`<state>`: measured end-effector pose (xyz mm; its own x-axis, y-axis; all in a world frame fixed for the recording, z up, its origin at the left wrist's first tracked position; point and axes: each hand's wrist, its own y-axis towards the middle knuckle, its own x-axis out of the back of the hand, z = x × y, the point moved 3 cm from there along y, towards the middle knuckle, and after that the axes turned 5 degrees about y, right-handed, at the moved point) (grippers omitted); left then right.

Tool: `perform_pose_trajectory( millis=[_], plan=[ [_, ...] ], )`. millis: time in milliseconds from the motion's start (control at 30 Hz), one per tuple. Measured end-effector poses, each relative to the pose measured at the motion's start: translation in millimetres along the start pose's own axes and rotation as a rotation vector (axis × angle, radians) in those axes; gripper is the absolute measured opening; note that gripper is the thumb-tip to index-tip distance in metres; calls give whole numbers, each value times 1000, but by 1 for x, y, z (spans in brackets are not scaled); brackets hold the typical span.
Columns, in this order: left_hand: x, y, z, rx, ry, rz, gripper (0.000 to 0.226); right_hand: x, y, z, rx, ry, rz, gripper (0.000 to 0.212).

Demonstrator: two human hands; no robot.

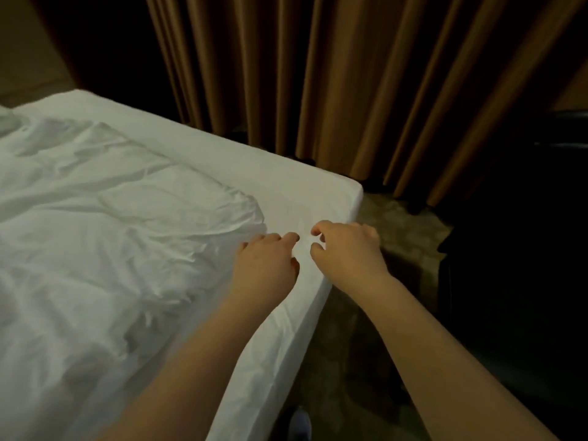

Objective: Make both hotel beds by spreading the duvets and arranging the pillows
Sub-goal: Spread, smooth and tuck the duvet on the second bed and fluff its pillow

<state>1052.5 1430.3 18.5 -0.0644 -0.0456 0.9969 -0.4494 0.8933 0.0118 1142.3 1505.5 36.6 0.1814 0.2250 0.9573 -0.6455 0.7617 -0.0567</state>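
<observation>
We find the duvet rumpled across the left of the bed. Its edge stops short of the far and right sides, leaving bare sheet at the right corner. The left hand and right hand sit close together over that bare strip, fingers half-curled, thumbs apart from fingers, no cloth visibly pinched. We judge the step sound only if each hand takes the duvet's edge, well apart, and draws it evenly to the corner.

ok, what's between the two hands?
Only bare white sheet, in the head view. The left hand and right hand sit close together near its corner; the duvet lies to their left.
</observation>
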Motion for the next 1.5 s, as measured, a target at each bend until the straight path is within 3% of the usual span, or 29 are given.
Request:
perform_pose_trajectory(
  millis=[167,467,567,667,800,900,1067,1133,1233,1333,1500],
  plan=[
    [-15,95,16,183,9,17,40,-4,109,-29,122,-29,122,33],
    [-28,215,50,526,113,19,43,-29,290,-12,464,47,329,40],
    [-48,250,55,594,148,127,44,-57,333,-6,585,105,413,48],
    [-65,275,64,659,158,213,46,-89,362,-3,594,185,510,49],
    [-102,302,92,643,158,264,47,-149,398,7,554,87,599,50],
    [-143,327,117,543,180,399,57,-198,423,9,488,67,719,51],
    [-199,352,157,228,491,861,110,-252,456,6,528,134,773,53],
    [-216,361,168,254,526,908,99,-274,454,2,594,241,851,64],
    [-221,375,176,480,492,888,48,-291,449,2,676,457,1088,85],
    [-216,370,177,636,387,822,24,-304,446,4,749,439,1161,99],
    [-182,368,176,747,217,764,34,-291,455,19,950,260,1085,59]
  ],
)
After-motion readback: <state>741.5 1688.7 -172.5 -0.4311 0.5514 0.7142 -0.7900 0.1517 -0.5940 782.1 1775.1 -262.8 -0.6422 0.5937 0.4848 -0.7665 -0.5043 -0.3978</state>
